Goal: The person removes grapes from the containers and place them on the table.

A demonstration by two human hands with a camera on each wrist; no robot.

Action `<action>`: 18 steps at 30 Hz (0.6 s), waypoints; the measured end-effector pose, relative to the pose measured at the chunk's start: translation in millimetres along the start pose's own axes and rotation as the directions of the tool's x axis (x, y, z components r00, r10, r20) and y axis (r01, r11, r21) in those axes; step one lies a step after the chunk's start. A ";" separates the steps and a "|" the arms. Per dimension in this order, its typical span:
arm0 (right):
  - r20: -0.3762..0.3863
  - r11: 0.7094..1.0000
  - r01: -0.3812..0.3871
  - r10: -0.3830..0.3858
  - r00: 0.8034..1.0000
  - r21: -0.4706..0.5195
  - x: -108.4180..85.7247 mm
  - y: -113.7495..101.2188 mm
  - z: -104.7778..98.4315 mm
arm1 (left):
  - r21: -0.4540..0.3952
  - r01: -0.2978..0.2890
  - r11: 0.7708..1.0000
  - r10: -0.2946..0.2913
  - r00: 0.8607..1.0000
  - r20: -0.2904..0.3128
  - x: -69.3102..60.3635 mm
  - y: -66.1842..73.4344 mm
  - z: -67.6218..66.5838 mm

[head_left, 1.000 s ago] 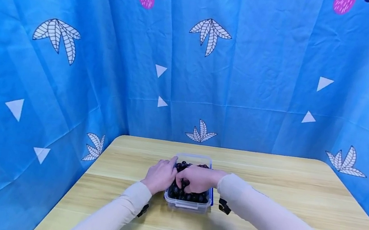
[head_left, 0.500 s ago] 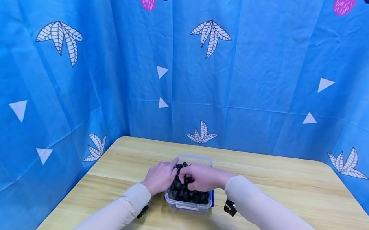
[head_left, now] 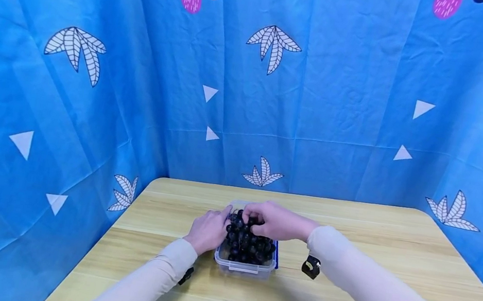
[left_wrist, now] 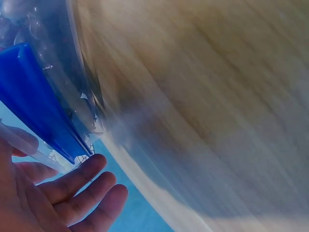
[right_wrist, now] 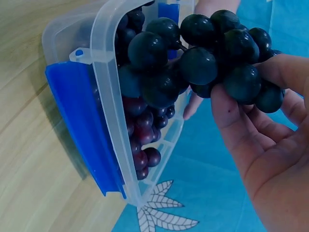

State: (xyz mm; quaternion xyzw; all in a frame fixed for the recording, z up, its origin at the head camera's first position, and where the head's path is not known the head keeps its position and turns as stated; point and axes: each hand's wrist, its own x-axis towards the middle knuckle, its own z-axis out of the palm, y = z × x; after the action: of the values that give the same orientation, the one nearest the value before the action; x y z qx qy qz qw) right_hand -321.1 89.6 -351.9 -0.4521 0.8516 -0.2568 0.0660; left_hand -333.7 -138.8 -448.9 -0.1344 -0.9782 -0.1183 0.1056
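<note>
A bunch of dark grapes (right_wrist: 200, 65) is held by its end in my right hand (head_left: 278, 221), pinched between thumb and fingers. In the right wrist view it hangs across the rim of a clear plastic food container (right_wrist: 116, 108); its lower grapes overlap the opening. Redder grapes (right_wrist: 145, 128) lie inside the container. At the container's left side, my left hand (head_left: 209, 229) holds the rim, which passes between its fingers in the left wrist view. A blue side clip (left_wrist: 38, 104) hangs folded down just above those fingertips (left_wrist: 96, 164).
The container stands on a light wooden table (head_left: 365, 262). Another blue clip (right_wrist: 84, 128) hangs at its right side. Blue patterned curtain (head_left: 344, 93) surrounds the table's back and sides.
My right hand has risen and moved slightly right and back, drawing a bunch of grapes up out of the container. The left hand stays at the rim.
</note>
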 end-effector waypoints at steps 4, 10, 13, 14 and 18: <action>-0.028 1.000 -0.004 0.004 1.000 0.014 -5.0 1.6 -5.9 | 0.004 0.010 1.000 -0.010 1.000 -0.002 0.3 0.4 0.5; -0.060 0.998 -0.023 0.027 0.998 0.065 -13.5 3.1 -15.0 | -0.006 0.030 1.000 -0.030 1.000 0.004 0.1 1.1 0.8; -0.081 0.996 -0.028 0.035 0.996 0.084 -18.8 5.9 -18.8 | -0.016 0.032 0.999 -0.031 1.000 0.003 0.4 1.6 1.0; -0.089 0.995 -0.032 0.041 0.995 0.091 -20.8 7.0 -19.8 | -0.018 0.032 0.999 -0.032 0.999 0.004 0.8 1.7 1.1; -0.126 0.993 -0.061 0.073 0.989 0.097 -28.9 12.1 -23.5 | -0.030 0.030 0.999 -0.029 1.000 0.011 1.3 1.7 1.2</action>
State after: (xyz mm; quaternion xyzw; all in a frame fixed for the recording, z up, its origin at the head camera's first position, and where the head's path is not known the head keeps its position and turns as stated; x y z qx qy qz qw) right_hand -321.3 127.2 -341.2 -0.4022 0.8560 -0.3223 0.0402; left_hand -334.7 -136.6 -449.4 -0.1221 -0.9787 -0.1339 0.0966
